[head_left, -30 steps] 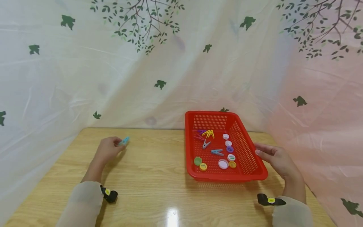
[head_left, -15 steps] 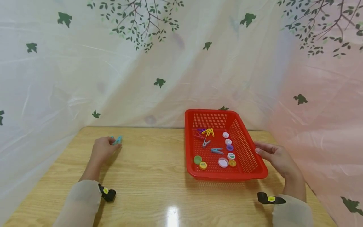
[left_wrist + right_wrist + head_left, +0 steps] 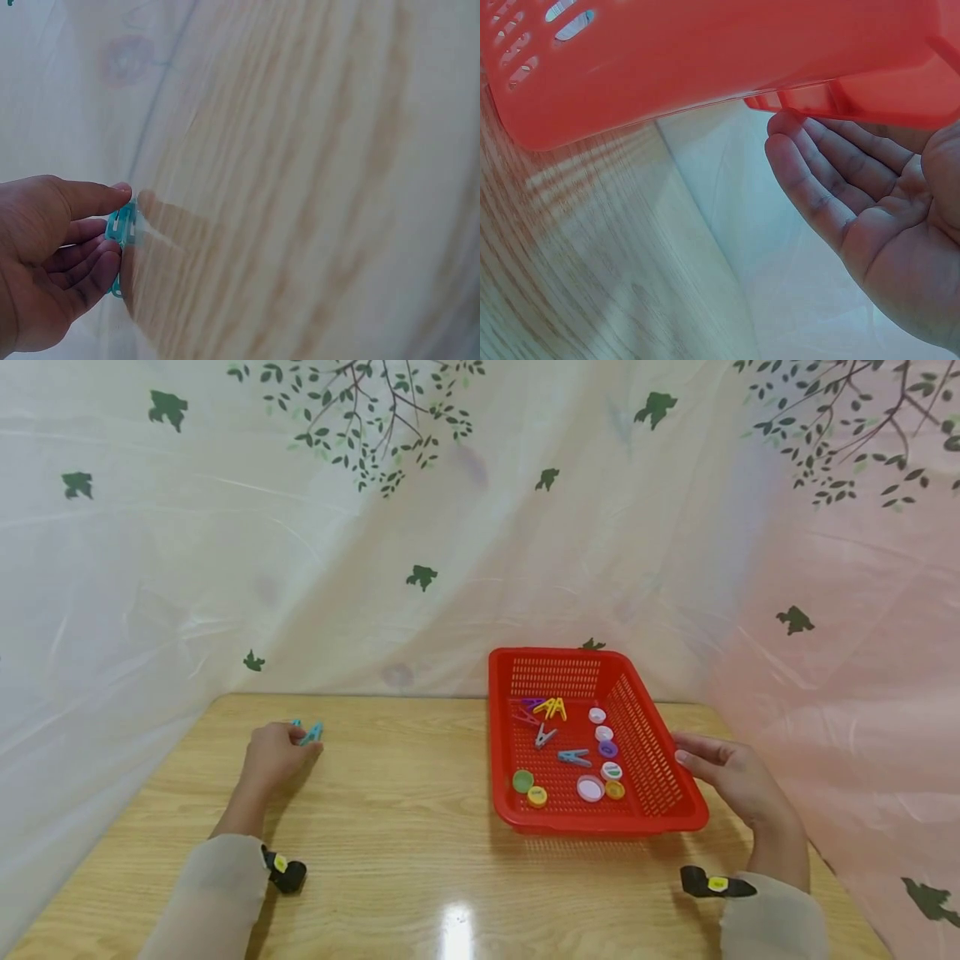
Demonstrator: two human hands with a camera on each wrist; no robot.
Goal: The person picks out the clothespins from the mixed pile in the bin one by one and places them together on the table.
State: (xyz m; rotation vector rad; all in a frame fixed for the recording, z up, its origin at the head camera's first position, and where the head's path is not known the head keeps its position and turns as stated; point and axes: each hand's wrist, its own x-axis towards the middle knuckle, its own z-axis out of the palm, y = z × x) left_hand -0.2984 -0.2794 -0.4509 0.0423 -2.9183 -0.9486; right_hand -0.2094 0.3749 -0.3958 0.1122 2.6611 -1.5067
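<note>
My left hand (image 3: 273, 756) pinches a teal clothespin (image 3: 311, 733) low over the far left of the table. In the left wrist view the thumb and fingers of the left hand (image 3: 56, 255) close on the clothespin (image 3: 120, 225), partly covering it. At the right, my right hand (image 3: 738, 785) holds the side rim of a red plastic basket (image 3: 600, 825). From the right wrist view, the fingers of the right hand (image 3: 855, 195) reach under the rim of the basket (image 3: 705, 67), while the thumb is mostly cut off.
Inside the basket lie yellow clothespins (image 3: 551, 708), a grey clothespin (image 3: 544, 737), a blue clothespin (image 3: 574, 757) and several bottle caps, among them a green cap (image 3: 522, 782). A leaf-printed curtain (image 3: 360, 585) borders the wooden table (image 3: 397, 827) behind and at the sides.
My left hand has moved a little left with the clothespin, which has turned in the fingers; it barely moves over the last half second. The right hand and basket stay put.
</note>
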